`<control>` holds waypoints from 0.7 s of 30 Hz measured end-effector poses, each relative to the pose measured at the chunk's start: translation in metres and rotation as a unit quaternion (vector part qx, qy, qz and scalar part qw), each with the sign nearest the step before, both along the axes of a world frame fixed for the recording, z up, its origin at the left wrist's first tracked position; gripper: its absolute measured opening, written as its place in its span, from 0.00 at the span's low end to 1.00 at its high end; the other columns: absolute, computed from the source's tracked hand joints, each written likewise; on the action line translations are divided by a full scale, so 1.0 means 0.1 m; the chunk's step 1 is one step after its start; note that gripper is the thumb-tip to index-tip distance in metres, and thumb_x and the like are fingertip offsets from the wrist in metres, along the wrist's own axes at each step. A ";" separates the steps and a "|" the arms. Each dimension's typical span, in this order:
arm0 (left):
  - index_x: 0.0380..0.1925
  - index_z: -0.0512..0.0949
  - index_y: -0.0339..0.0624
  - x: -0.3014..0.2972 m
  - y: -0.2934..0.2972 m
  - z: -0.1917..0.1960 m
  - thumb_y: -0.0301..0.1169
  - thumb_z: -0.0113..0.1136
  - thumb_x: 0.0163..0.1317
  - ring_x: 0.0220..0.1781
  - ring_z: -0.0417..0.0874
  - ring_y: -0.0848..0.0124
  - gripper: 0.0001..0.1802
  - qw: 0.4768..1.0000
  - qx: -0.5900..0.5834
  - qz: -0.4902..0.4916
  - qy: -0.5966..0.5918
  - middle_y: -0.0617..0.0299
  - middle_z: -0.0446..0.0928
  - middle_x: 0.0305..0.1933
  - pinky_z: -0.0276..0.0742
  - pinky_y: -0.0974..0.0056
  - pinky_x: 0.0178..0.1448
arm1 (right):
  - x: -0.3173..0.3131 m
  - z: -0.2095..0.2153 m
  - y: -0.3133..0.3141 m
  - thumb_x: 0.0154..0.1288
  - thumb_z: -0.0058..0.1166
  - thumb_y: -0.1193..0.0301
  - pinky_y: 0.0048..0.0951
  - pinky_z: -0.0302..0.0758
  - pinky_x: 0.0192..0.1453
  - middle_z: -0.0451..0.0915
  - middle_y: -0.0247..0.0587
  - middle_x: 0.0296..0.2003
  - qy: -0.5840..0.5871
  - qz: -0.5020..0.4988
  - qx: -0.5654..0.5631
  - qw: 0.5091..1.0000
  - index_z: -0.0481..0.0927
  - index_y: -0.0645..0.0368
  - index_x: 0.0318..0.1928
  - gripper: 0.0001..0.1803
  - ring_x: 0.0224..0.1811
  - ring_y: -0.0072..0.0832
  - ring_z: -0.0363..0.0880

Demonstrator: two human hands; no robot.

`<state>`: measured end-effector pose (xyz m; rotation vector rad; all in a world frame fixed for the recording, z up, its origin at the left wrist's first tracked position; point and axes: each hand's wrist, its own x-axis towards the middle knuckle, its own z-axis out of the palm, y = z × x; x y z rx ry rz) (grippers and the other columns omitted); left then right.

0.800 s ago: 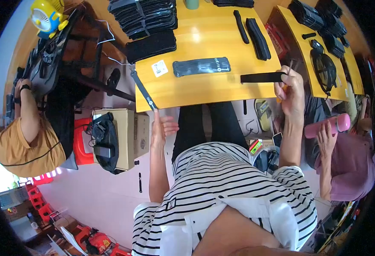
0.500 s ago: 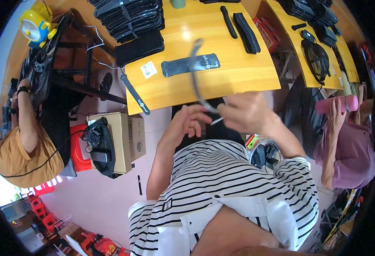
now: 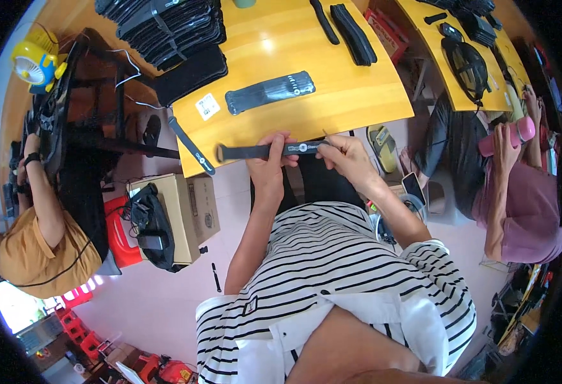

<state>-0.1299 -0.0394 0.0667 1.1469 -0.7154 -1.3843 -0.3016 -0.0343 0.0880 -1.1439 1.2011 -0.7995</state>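
A long black strap (image 3: 262, 152) is held level just above the near edge of the yellow desk (image 3: 358, 102), stretched between both hands, probably to keep it taut for inspection; the left hand (image 3: 268, 163) has its grip closed around the strap's middle, and the right hand (image 3: 348, 157) pinches its right end between fingertips. Both forearms reach forward from a striped shirt (image 3: 332, 275); a similar flat strap (image 3: 269, 92) lies farther back on the desk, near stacked black straps (image 3: 166, 25).

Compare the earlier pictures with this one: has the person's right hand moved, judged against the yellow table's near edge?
Yes. The right hand has swung left along the yellow table edge and now pinches one end of the black strap beside the left hand.
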 end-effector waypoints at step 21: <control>0.34 0.76 0.35 0.82 -0.71 -0.31 0.25 0.55 0.59 0.27 0.82 0.73 0.05 0.996 0.069 0.025 -0.047 0.59 0.79 0.28 0.77 0.76 0.30 | -0.16 -0.63 -1.00 0.52 0.59 0.72 0.17 0.57 0.21 0.72 0.27 0.16 0.039 -0.141 -0.067 0.987 0.77 0.61 0.23 0.07 0.17 0.12 0.62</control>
